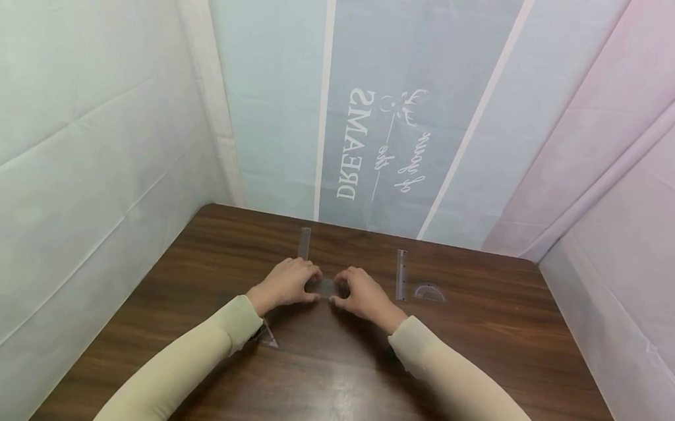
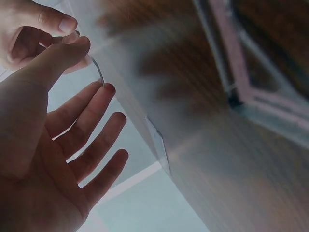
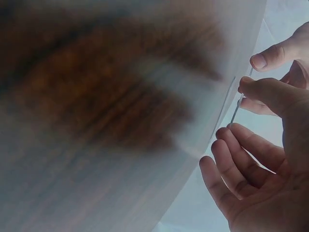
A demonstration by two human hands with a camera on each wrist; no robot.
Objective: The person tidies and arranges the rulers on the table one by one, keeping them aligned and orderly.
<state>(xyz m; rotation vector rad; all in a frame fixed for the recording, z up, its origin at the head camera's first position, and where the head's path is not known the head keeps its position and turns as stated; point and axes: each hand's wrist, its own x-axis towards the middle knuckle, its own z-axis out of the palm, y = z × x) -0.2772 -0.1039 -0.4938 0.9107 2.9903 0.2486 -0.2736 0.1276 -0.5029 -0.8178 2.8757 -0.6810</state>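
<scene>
Over the middle of the table, my left hand (image 1: 287,282) and right hand (image 1: 364,296) hold a thin clear plastic piece (image 1: 326,288) between them, one at each end. Thumb and fingertips pinch it on both sides; in the left wrist view it appears as a narrow edge (image 2: 98,70), and the remaining fingers of that hand are spread. The right wrist view also has the piece (image 3: 235,113) edge-on between thumb and fingertips. I cannot tell its exact kind. A clear set square (image 1: 270,337) lies beside my left cuff, partly hidden by it.
Behind my left hand lies a clear ruler (image 1: 304,243). Another clear ruler (image 1: 400,275) and a clear protractor (image 1: 430,293) lie right of my right hand. The brown wooden table (image 1: 480,360) ends at a printed curtain (image 1: 380,42) behind, with pale cloth walls at both sides.
</scene>
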